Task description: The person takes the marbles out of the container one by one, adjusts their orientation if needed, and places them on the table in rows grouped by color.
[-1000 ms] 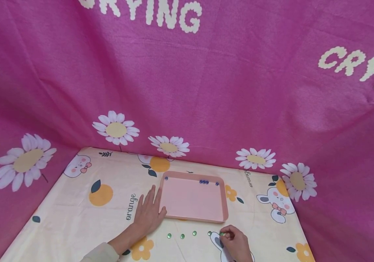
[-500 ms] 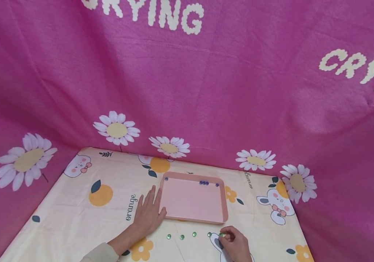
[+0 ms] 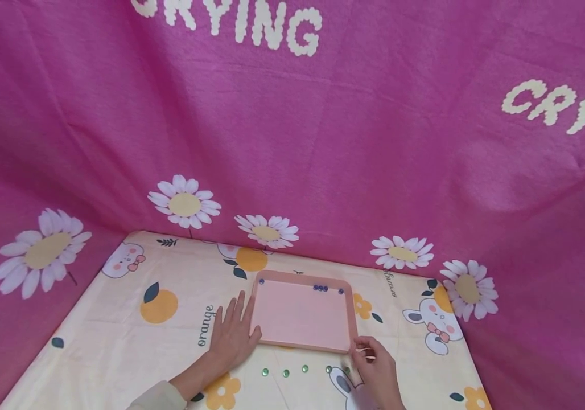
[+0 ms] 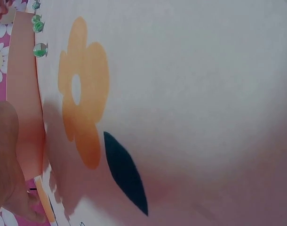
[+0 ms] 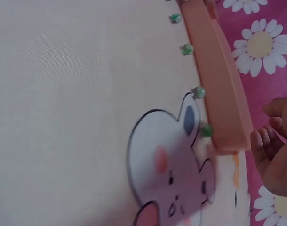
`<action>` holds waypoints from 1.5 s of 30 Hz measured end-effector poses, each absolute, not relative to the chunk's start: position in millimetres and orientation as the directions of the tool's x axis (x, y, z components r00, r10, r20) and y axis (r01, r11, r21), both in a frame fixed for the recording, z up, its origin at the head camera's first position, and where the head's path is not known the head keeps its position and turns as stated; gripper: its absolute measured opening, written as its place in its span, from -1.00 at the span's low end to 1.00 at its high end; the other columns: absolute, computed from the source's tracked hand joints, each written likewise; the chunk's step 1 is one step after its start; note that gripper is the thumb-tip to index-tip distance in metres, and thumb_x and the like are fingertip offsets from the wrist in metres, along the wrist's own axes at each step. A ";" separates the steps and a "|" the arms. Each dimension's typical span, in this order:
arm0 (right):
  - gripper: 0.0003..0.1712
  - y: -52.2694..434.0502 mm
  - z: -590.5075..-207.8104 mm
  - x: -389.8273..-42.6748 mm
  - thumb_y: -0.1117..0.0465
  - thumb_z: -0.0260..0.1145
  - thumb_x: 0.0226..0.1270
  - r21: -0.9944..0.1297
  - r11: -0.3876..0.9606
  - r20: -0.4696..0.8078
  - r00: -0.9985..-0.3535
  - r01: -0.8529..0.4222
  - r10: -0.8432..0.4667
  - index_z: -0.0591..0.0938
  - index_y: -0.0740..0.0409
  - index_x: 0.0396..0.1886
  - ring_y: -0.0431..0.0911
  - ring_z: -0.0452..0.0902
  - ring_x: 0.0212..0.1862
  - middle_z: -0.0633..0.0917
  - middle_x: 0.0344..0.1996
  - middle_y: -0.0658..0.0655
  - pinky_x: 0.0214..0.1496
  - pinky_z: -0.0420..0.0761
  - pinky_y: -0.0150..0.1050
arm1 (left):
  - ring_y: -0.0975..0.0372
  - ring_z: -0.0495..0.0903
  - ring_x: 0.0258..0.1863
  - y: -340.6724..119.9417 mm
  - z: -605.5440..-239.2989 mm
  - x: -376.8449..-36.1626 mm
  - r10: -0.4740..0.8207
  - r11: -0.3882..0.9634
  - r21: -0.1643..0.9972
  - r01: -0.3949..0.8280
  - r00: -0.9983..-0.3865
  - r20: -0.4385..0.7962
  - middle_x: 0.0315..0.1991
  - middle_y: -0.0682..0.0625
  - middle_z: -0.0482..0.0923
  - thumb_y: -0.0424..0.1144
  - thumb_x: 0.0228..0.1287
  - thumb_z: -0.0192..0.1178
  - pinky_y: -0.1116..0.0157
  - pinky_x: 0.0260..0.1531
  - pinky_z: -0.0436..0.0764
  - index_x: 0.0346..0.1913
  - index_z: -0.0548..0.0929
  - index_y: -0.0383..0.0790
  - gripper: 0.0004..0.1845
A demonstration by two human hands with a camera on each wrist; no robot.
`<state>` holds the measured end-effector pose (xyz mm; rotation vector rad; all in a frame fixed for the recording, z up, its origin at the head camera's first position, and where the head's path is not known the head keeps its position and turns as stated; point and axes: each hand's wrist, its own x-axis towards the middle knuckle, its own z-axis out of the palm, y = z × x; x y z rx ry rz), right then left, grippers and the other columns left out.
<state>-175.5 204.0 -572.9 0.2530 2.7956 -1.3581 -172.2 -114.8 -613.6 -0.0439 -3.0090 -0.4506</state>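
Four green beads [image 3: 305,370] lie in a row on the printed tablecloth [image 3: 118,341], just in front of the near rim of the pink tray [image 3: 300,313]; a fifth green one beside the rabbit print shows only in the right wrist view [image 5: 207,130], close against the tray's corner. Several dark blue beads [image 3: 320,288] sit inside the tray along its far rim, one more in the far left corner. Backdrop: magenta cloth [image 3: 323,142] with white daisies and cream lettering, hung behind and to both sides of the table. Nothing stands between the hands and the tray.

Left hand [image 3: 232,333]: flat on the tablecloth, fingers straight and slightly spread, its thumb side touching the tray's left edge; holds nothing. Cream sleeve [image 3: 156,397] at the wrist.

Right hand [image 3: 374,364]: at the tray's near right corner, fingers curled inward, fingertips [image 5: 263,141] drawn close together; whether a bead is pinched between them cannot be told.

Tray: rectangular, shallow, rounded corners, salmon-pink rim with paler floor, lying flat at mid-table. Green beads: small, round, glassy, translucent, evenly spaced.
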 end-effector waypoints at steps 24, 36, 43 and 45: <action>-0.74 114.2 -556.3 -234.8 0.36 0.40 0.26 -0.884 0.437 0.113 -0.984 -0.164 -0.141 0.67 0.26 -0.05 -0.02 0.66 -0.12 0.70 -0.11 0.27 -0.01 0.68 -0.23 | -0.08 0.03 0.52 -114.2 -614.4 -171.5 0.021 0.977 0.208 0.041 -0.995 0.097 0.58 -0.19 -0.05 0.19 0.41 -0.03 -0.22 0.43 -0.07 0.58 0.11 -0.19 -0.18; -0.76 64.8 -571.4 -262.6 0.42 0.37 0.26 -0.909 0.387 0.092 -0.979 -0.156 -0.180 0.70 0.40 -0.08 0.06 0.71 -0.09 0.74 -0.18 0.26 -0.04 0.69 -0.18 | -0.10 0.06 0.50 -114.1 -611.8 -171.6 0.022 0.974 0.221 0.048 -0.993 0.118 0.57 -0.21 -0.02 0.17 0.40 0.01 -0.26 0.41 -0.08 0.56 0.15 -0.20 -0.19; -0.75 40.0 -580.3 -274.3 0.43 0.38 0.24 -0.898 0.402 0.104 -0.974 -0.179 -0.203 0.71 0.43 -0.08 0.07 0.72 -0.13 0.75 -0.16 0.32 -0.13 0.72 -0.21 | -0.09 0.08 0.50 -114.4 -612.9 -172.1 0.025 0.976 0.210 0.053 -0.991 0.131 0.57 -0.21 -0.01 0.17 0.40 0.01 -0.27 0.41 -0.06 0.56 0.16 -0.19 -0.19; -0.74 33.3 -579.9 -275.9 0.42 0.38 0.23 -0.880 0.436 0.100 -0.970 -0.190 -0.220 0.71 0.41 -0.08 0.06 0.72 -0.15 0.75 -0.17 0.31 -0.16 0.72 -0.21 | -0.09 0.08 0.50 -114.7 -613.6 -171.8 0.024 0.977 0.208 0.052 -0.991 0.131 0.57 -0.21 -0.01 0.17 0.40 0.01 -0.27 0.40 -0.06 0.56 0.16 -0.20 -0.19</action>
